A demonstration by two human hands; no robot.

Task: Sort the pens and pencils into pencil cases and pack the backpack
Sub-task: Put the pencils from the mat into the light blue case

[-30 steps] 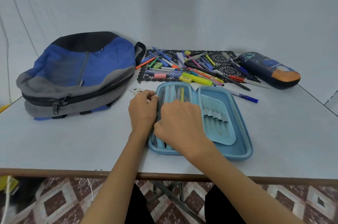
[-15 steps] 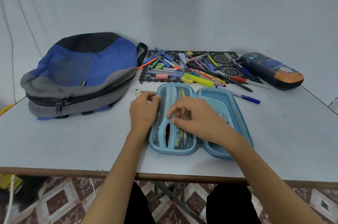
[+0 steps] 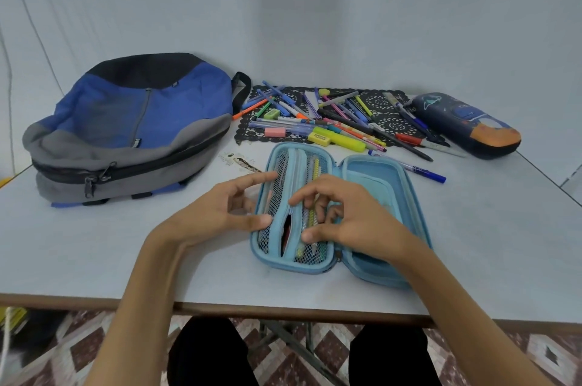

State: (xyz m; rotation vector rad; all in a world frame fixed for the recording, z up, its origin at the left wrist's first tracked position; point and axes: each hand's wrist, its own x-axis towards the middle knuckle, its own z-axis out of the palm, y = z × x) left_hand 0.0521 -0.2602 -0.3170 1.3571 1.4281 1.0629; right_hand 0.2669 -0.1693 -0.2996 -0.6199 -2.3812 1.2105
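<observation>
Pale-blue moulded pencil case, head view: it lies open flat under both hands, hinge running away from the person.

- Left hand: spread wide, holding nothing. Forefinger tip rests on the mesh pocket of the case's left half; thumb touches the case's outer rim.
- Right hand: fingers loosely bent over the mesh, nothing seen pinched. The zip slider sits free just past its forefinger tip.
- The pocket zip gapes at the end nearest the wrists and is closed farther out. A yellow pen and a few others show through the mesh.
- Beyond the fingertips: a loose heap of coloured pens, highlighters and erasers on a black lace mat.
- One blue capped pen lies off the mat, outward of the right hand.
- Far right of it: a navy zipped pencil case with an orange end, closed.
- Left of the left hand: a blue, grey and black fabric backpack, zipped.

Step, as judged: filling the first case; most of the sorting is undone and the packing not begun.

Next move likely calls for the left hand bracing the rim while the right either runs the slider or reaches forward to the heap.

Room: the case's near end sits close to the white desk front edge, so any pull toward the body risks overhang. Bare desk lies open on both outer sides of the hands.
</observation>
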